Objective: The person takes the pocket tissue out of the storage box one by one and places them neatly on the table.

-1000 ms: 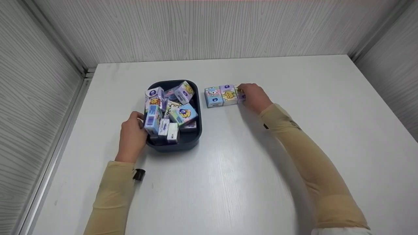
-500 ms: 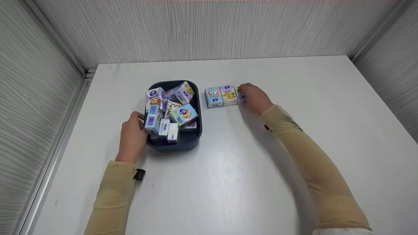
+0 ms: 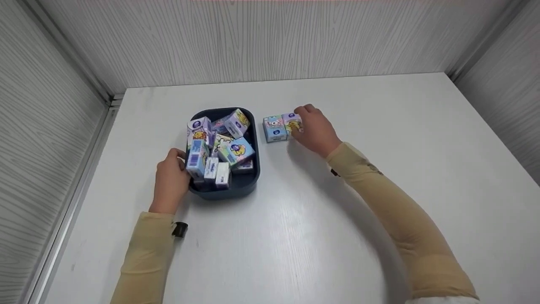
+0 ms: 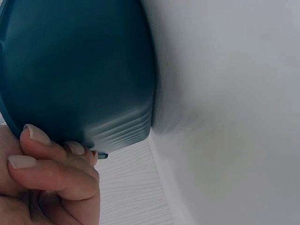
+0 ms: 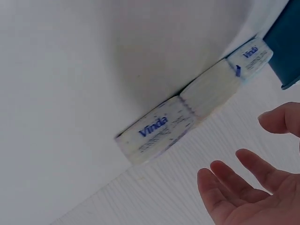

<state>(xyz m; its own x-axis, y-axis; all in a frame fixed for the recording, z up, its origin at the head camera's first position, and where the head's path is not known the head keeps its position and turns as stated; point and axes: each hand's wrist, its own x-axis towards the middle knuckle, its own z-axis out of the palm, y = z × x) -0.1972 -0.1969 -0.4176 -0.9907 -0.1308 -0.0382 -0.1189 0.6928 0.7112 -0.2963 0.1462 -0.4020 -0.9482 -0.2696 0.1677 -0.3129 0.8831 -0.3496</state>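
Note:
A dark blue plastic bin (image 3: 236, 194) stands left of centre in the head view, heaped with small printed tissue packs (image 3: 237, 151). At its left rim, my left hand (image 3: 171, 181) grips the edge; the left wrist view shows curled fingers (image 4: 56, 176) against the outer wall. Right of the bin, tissue packs lie end to end: a blue one (image 3: 275, 128), then a lilac-and-yellow one (image 3: 292, 122) partly covered by my right hand (image 3: 316, 131). A third pack (image 5: 157, 129) shows in the right wrist view. There, my right thumb and fingers are spread apart, beside the row.
The white table (image 3: 270, 245) carries the bin and the row of packs. Grey wood-grain panels (image 3: 270, 42) rise behind the table and at both sides. A metal edge strip (image 3: 63, 223) runs along the left.
My right hand has moved left along the row, from the right-end pack to over the middle one. My left hand stays at the bin's rim. The view has tilted slightly.

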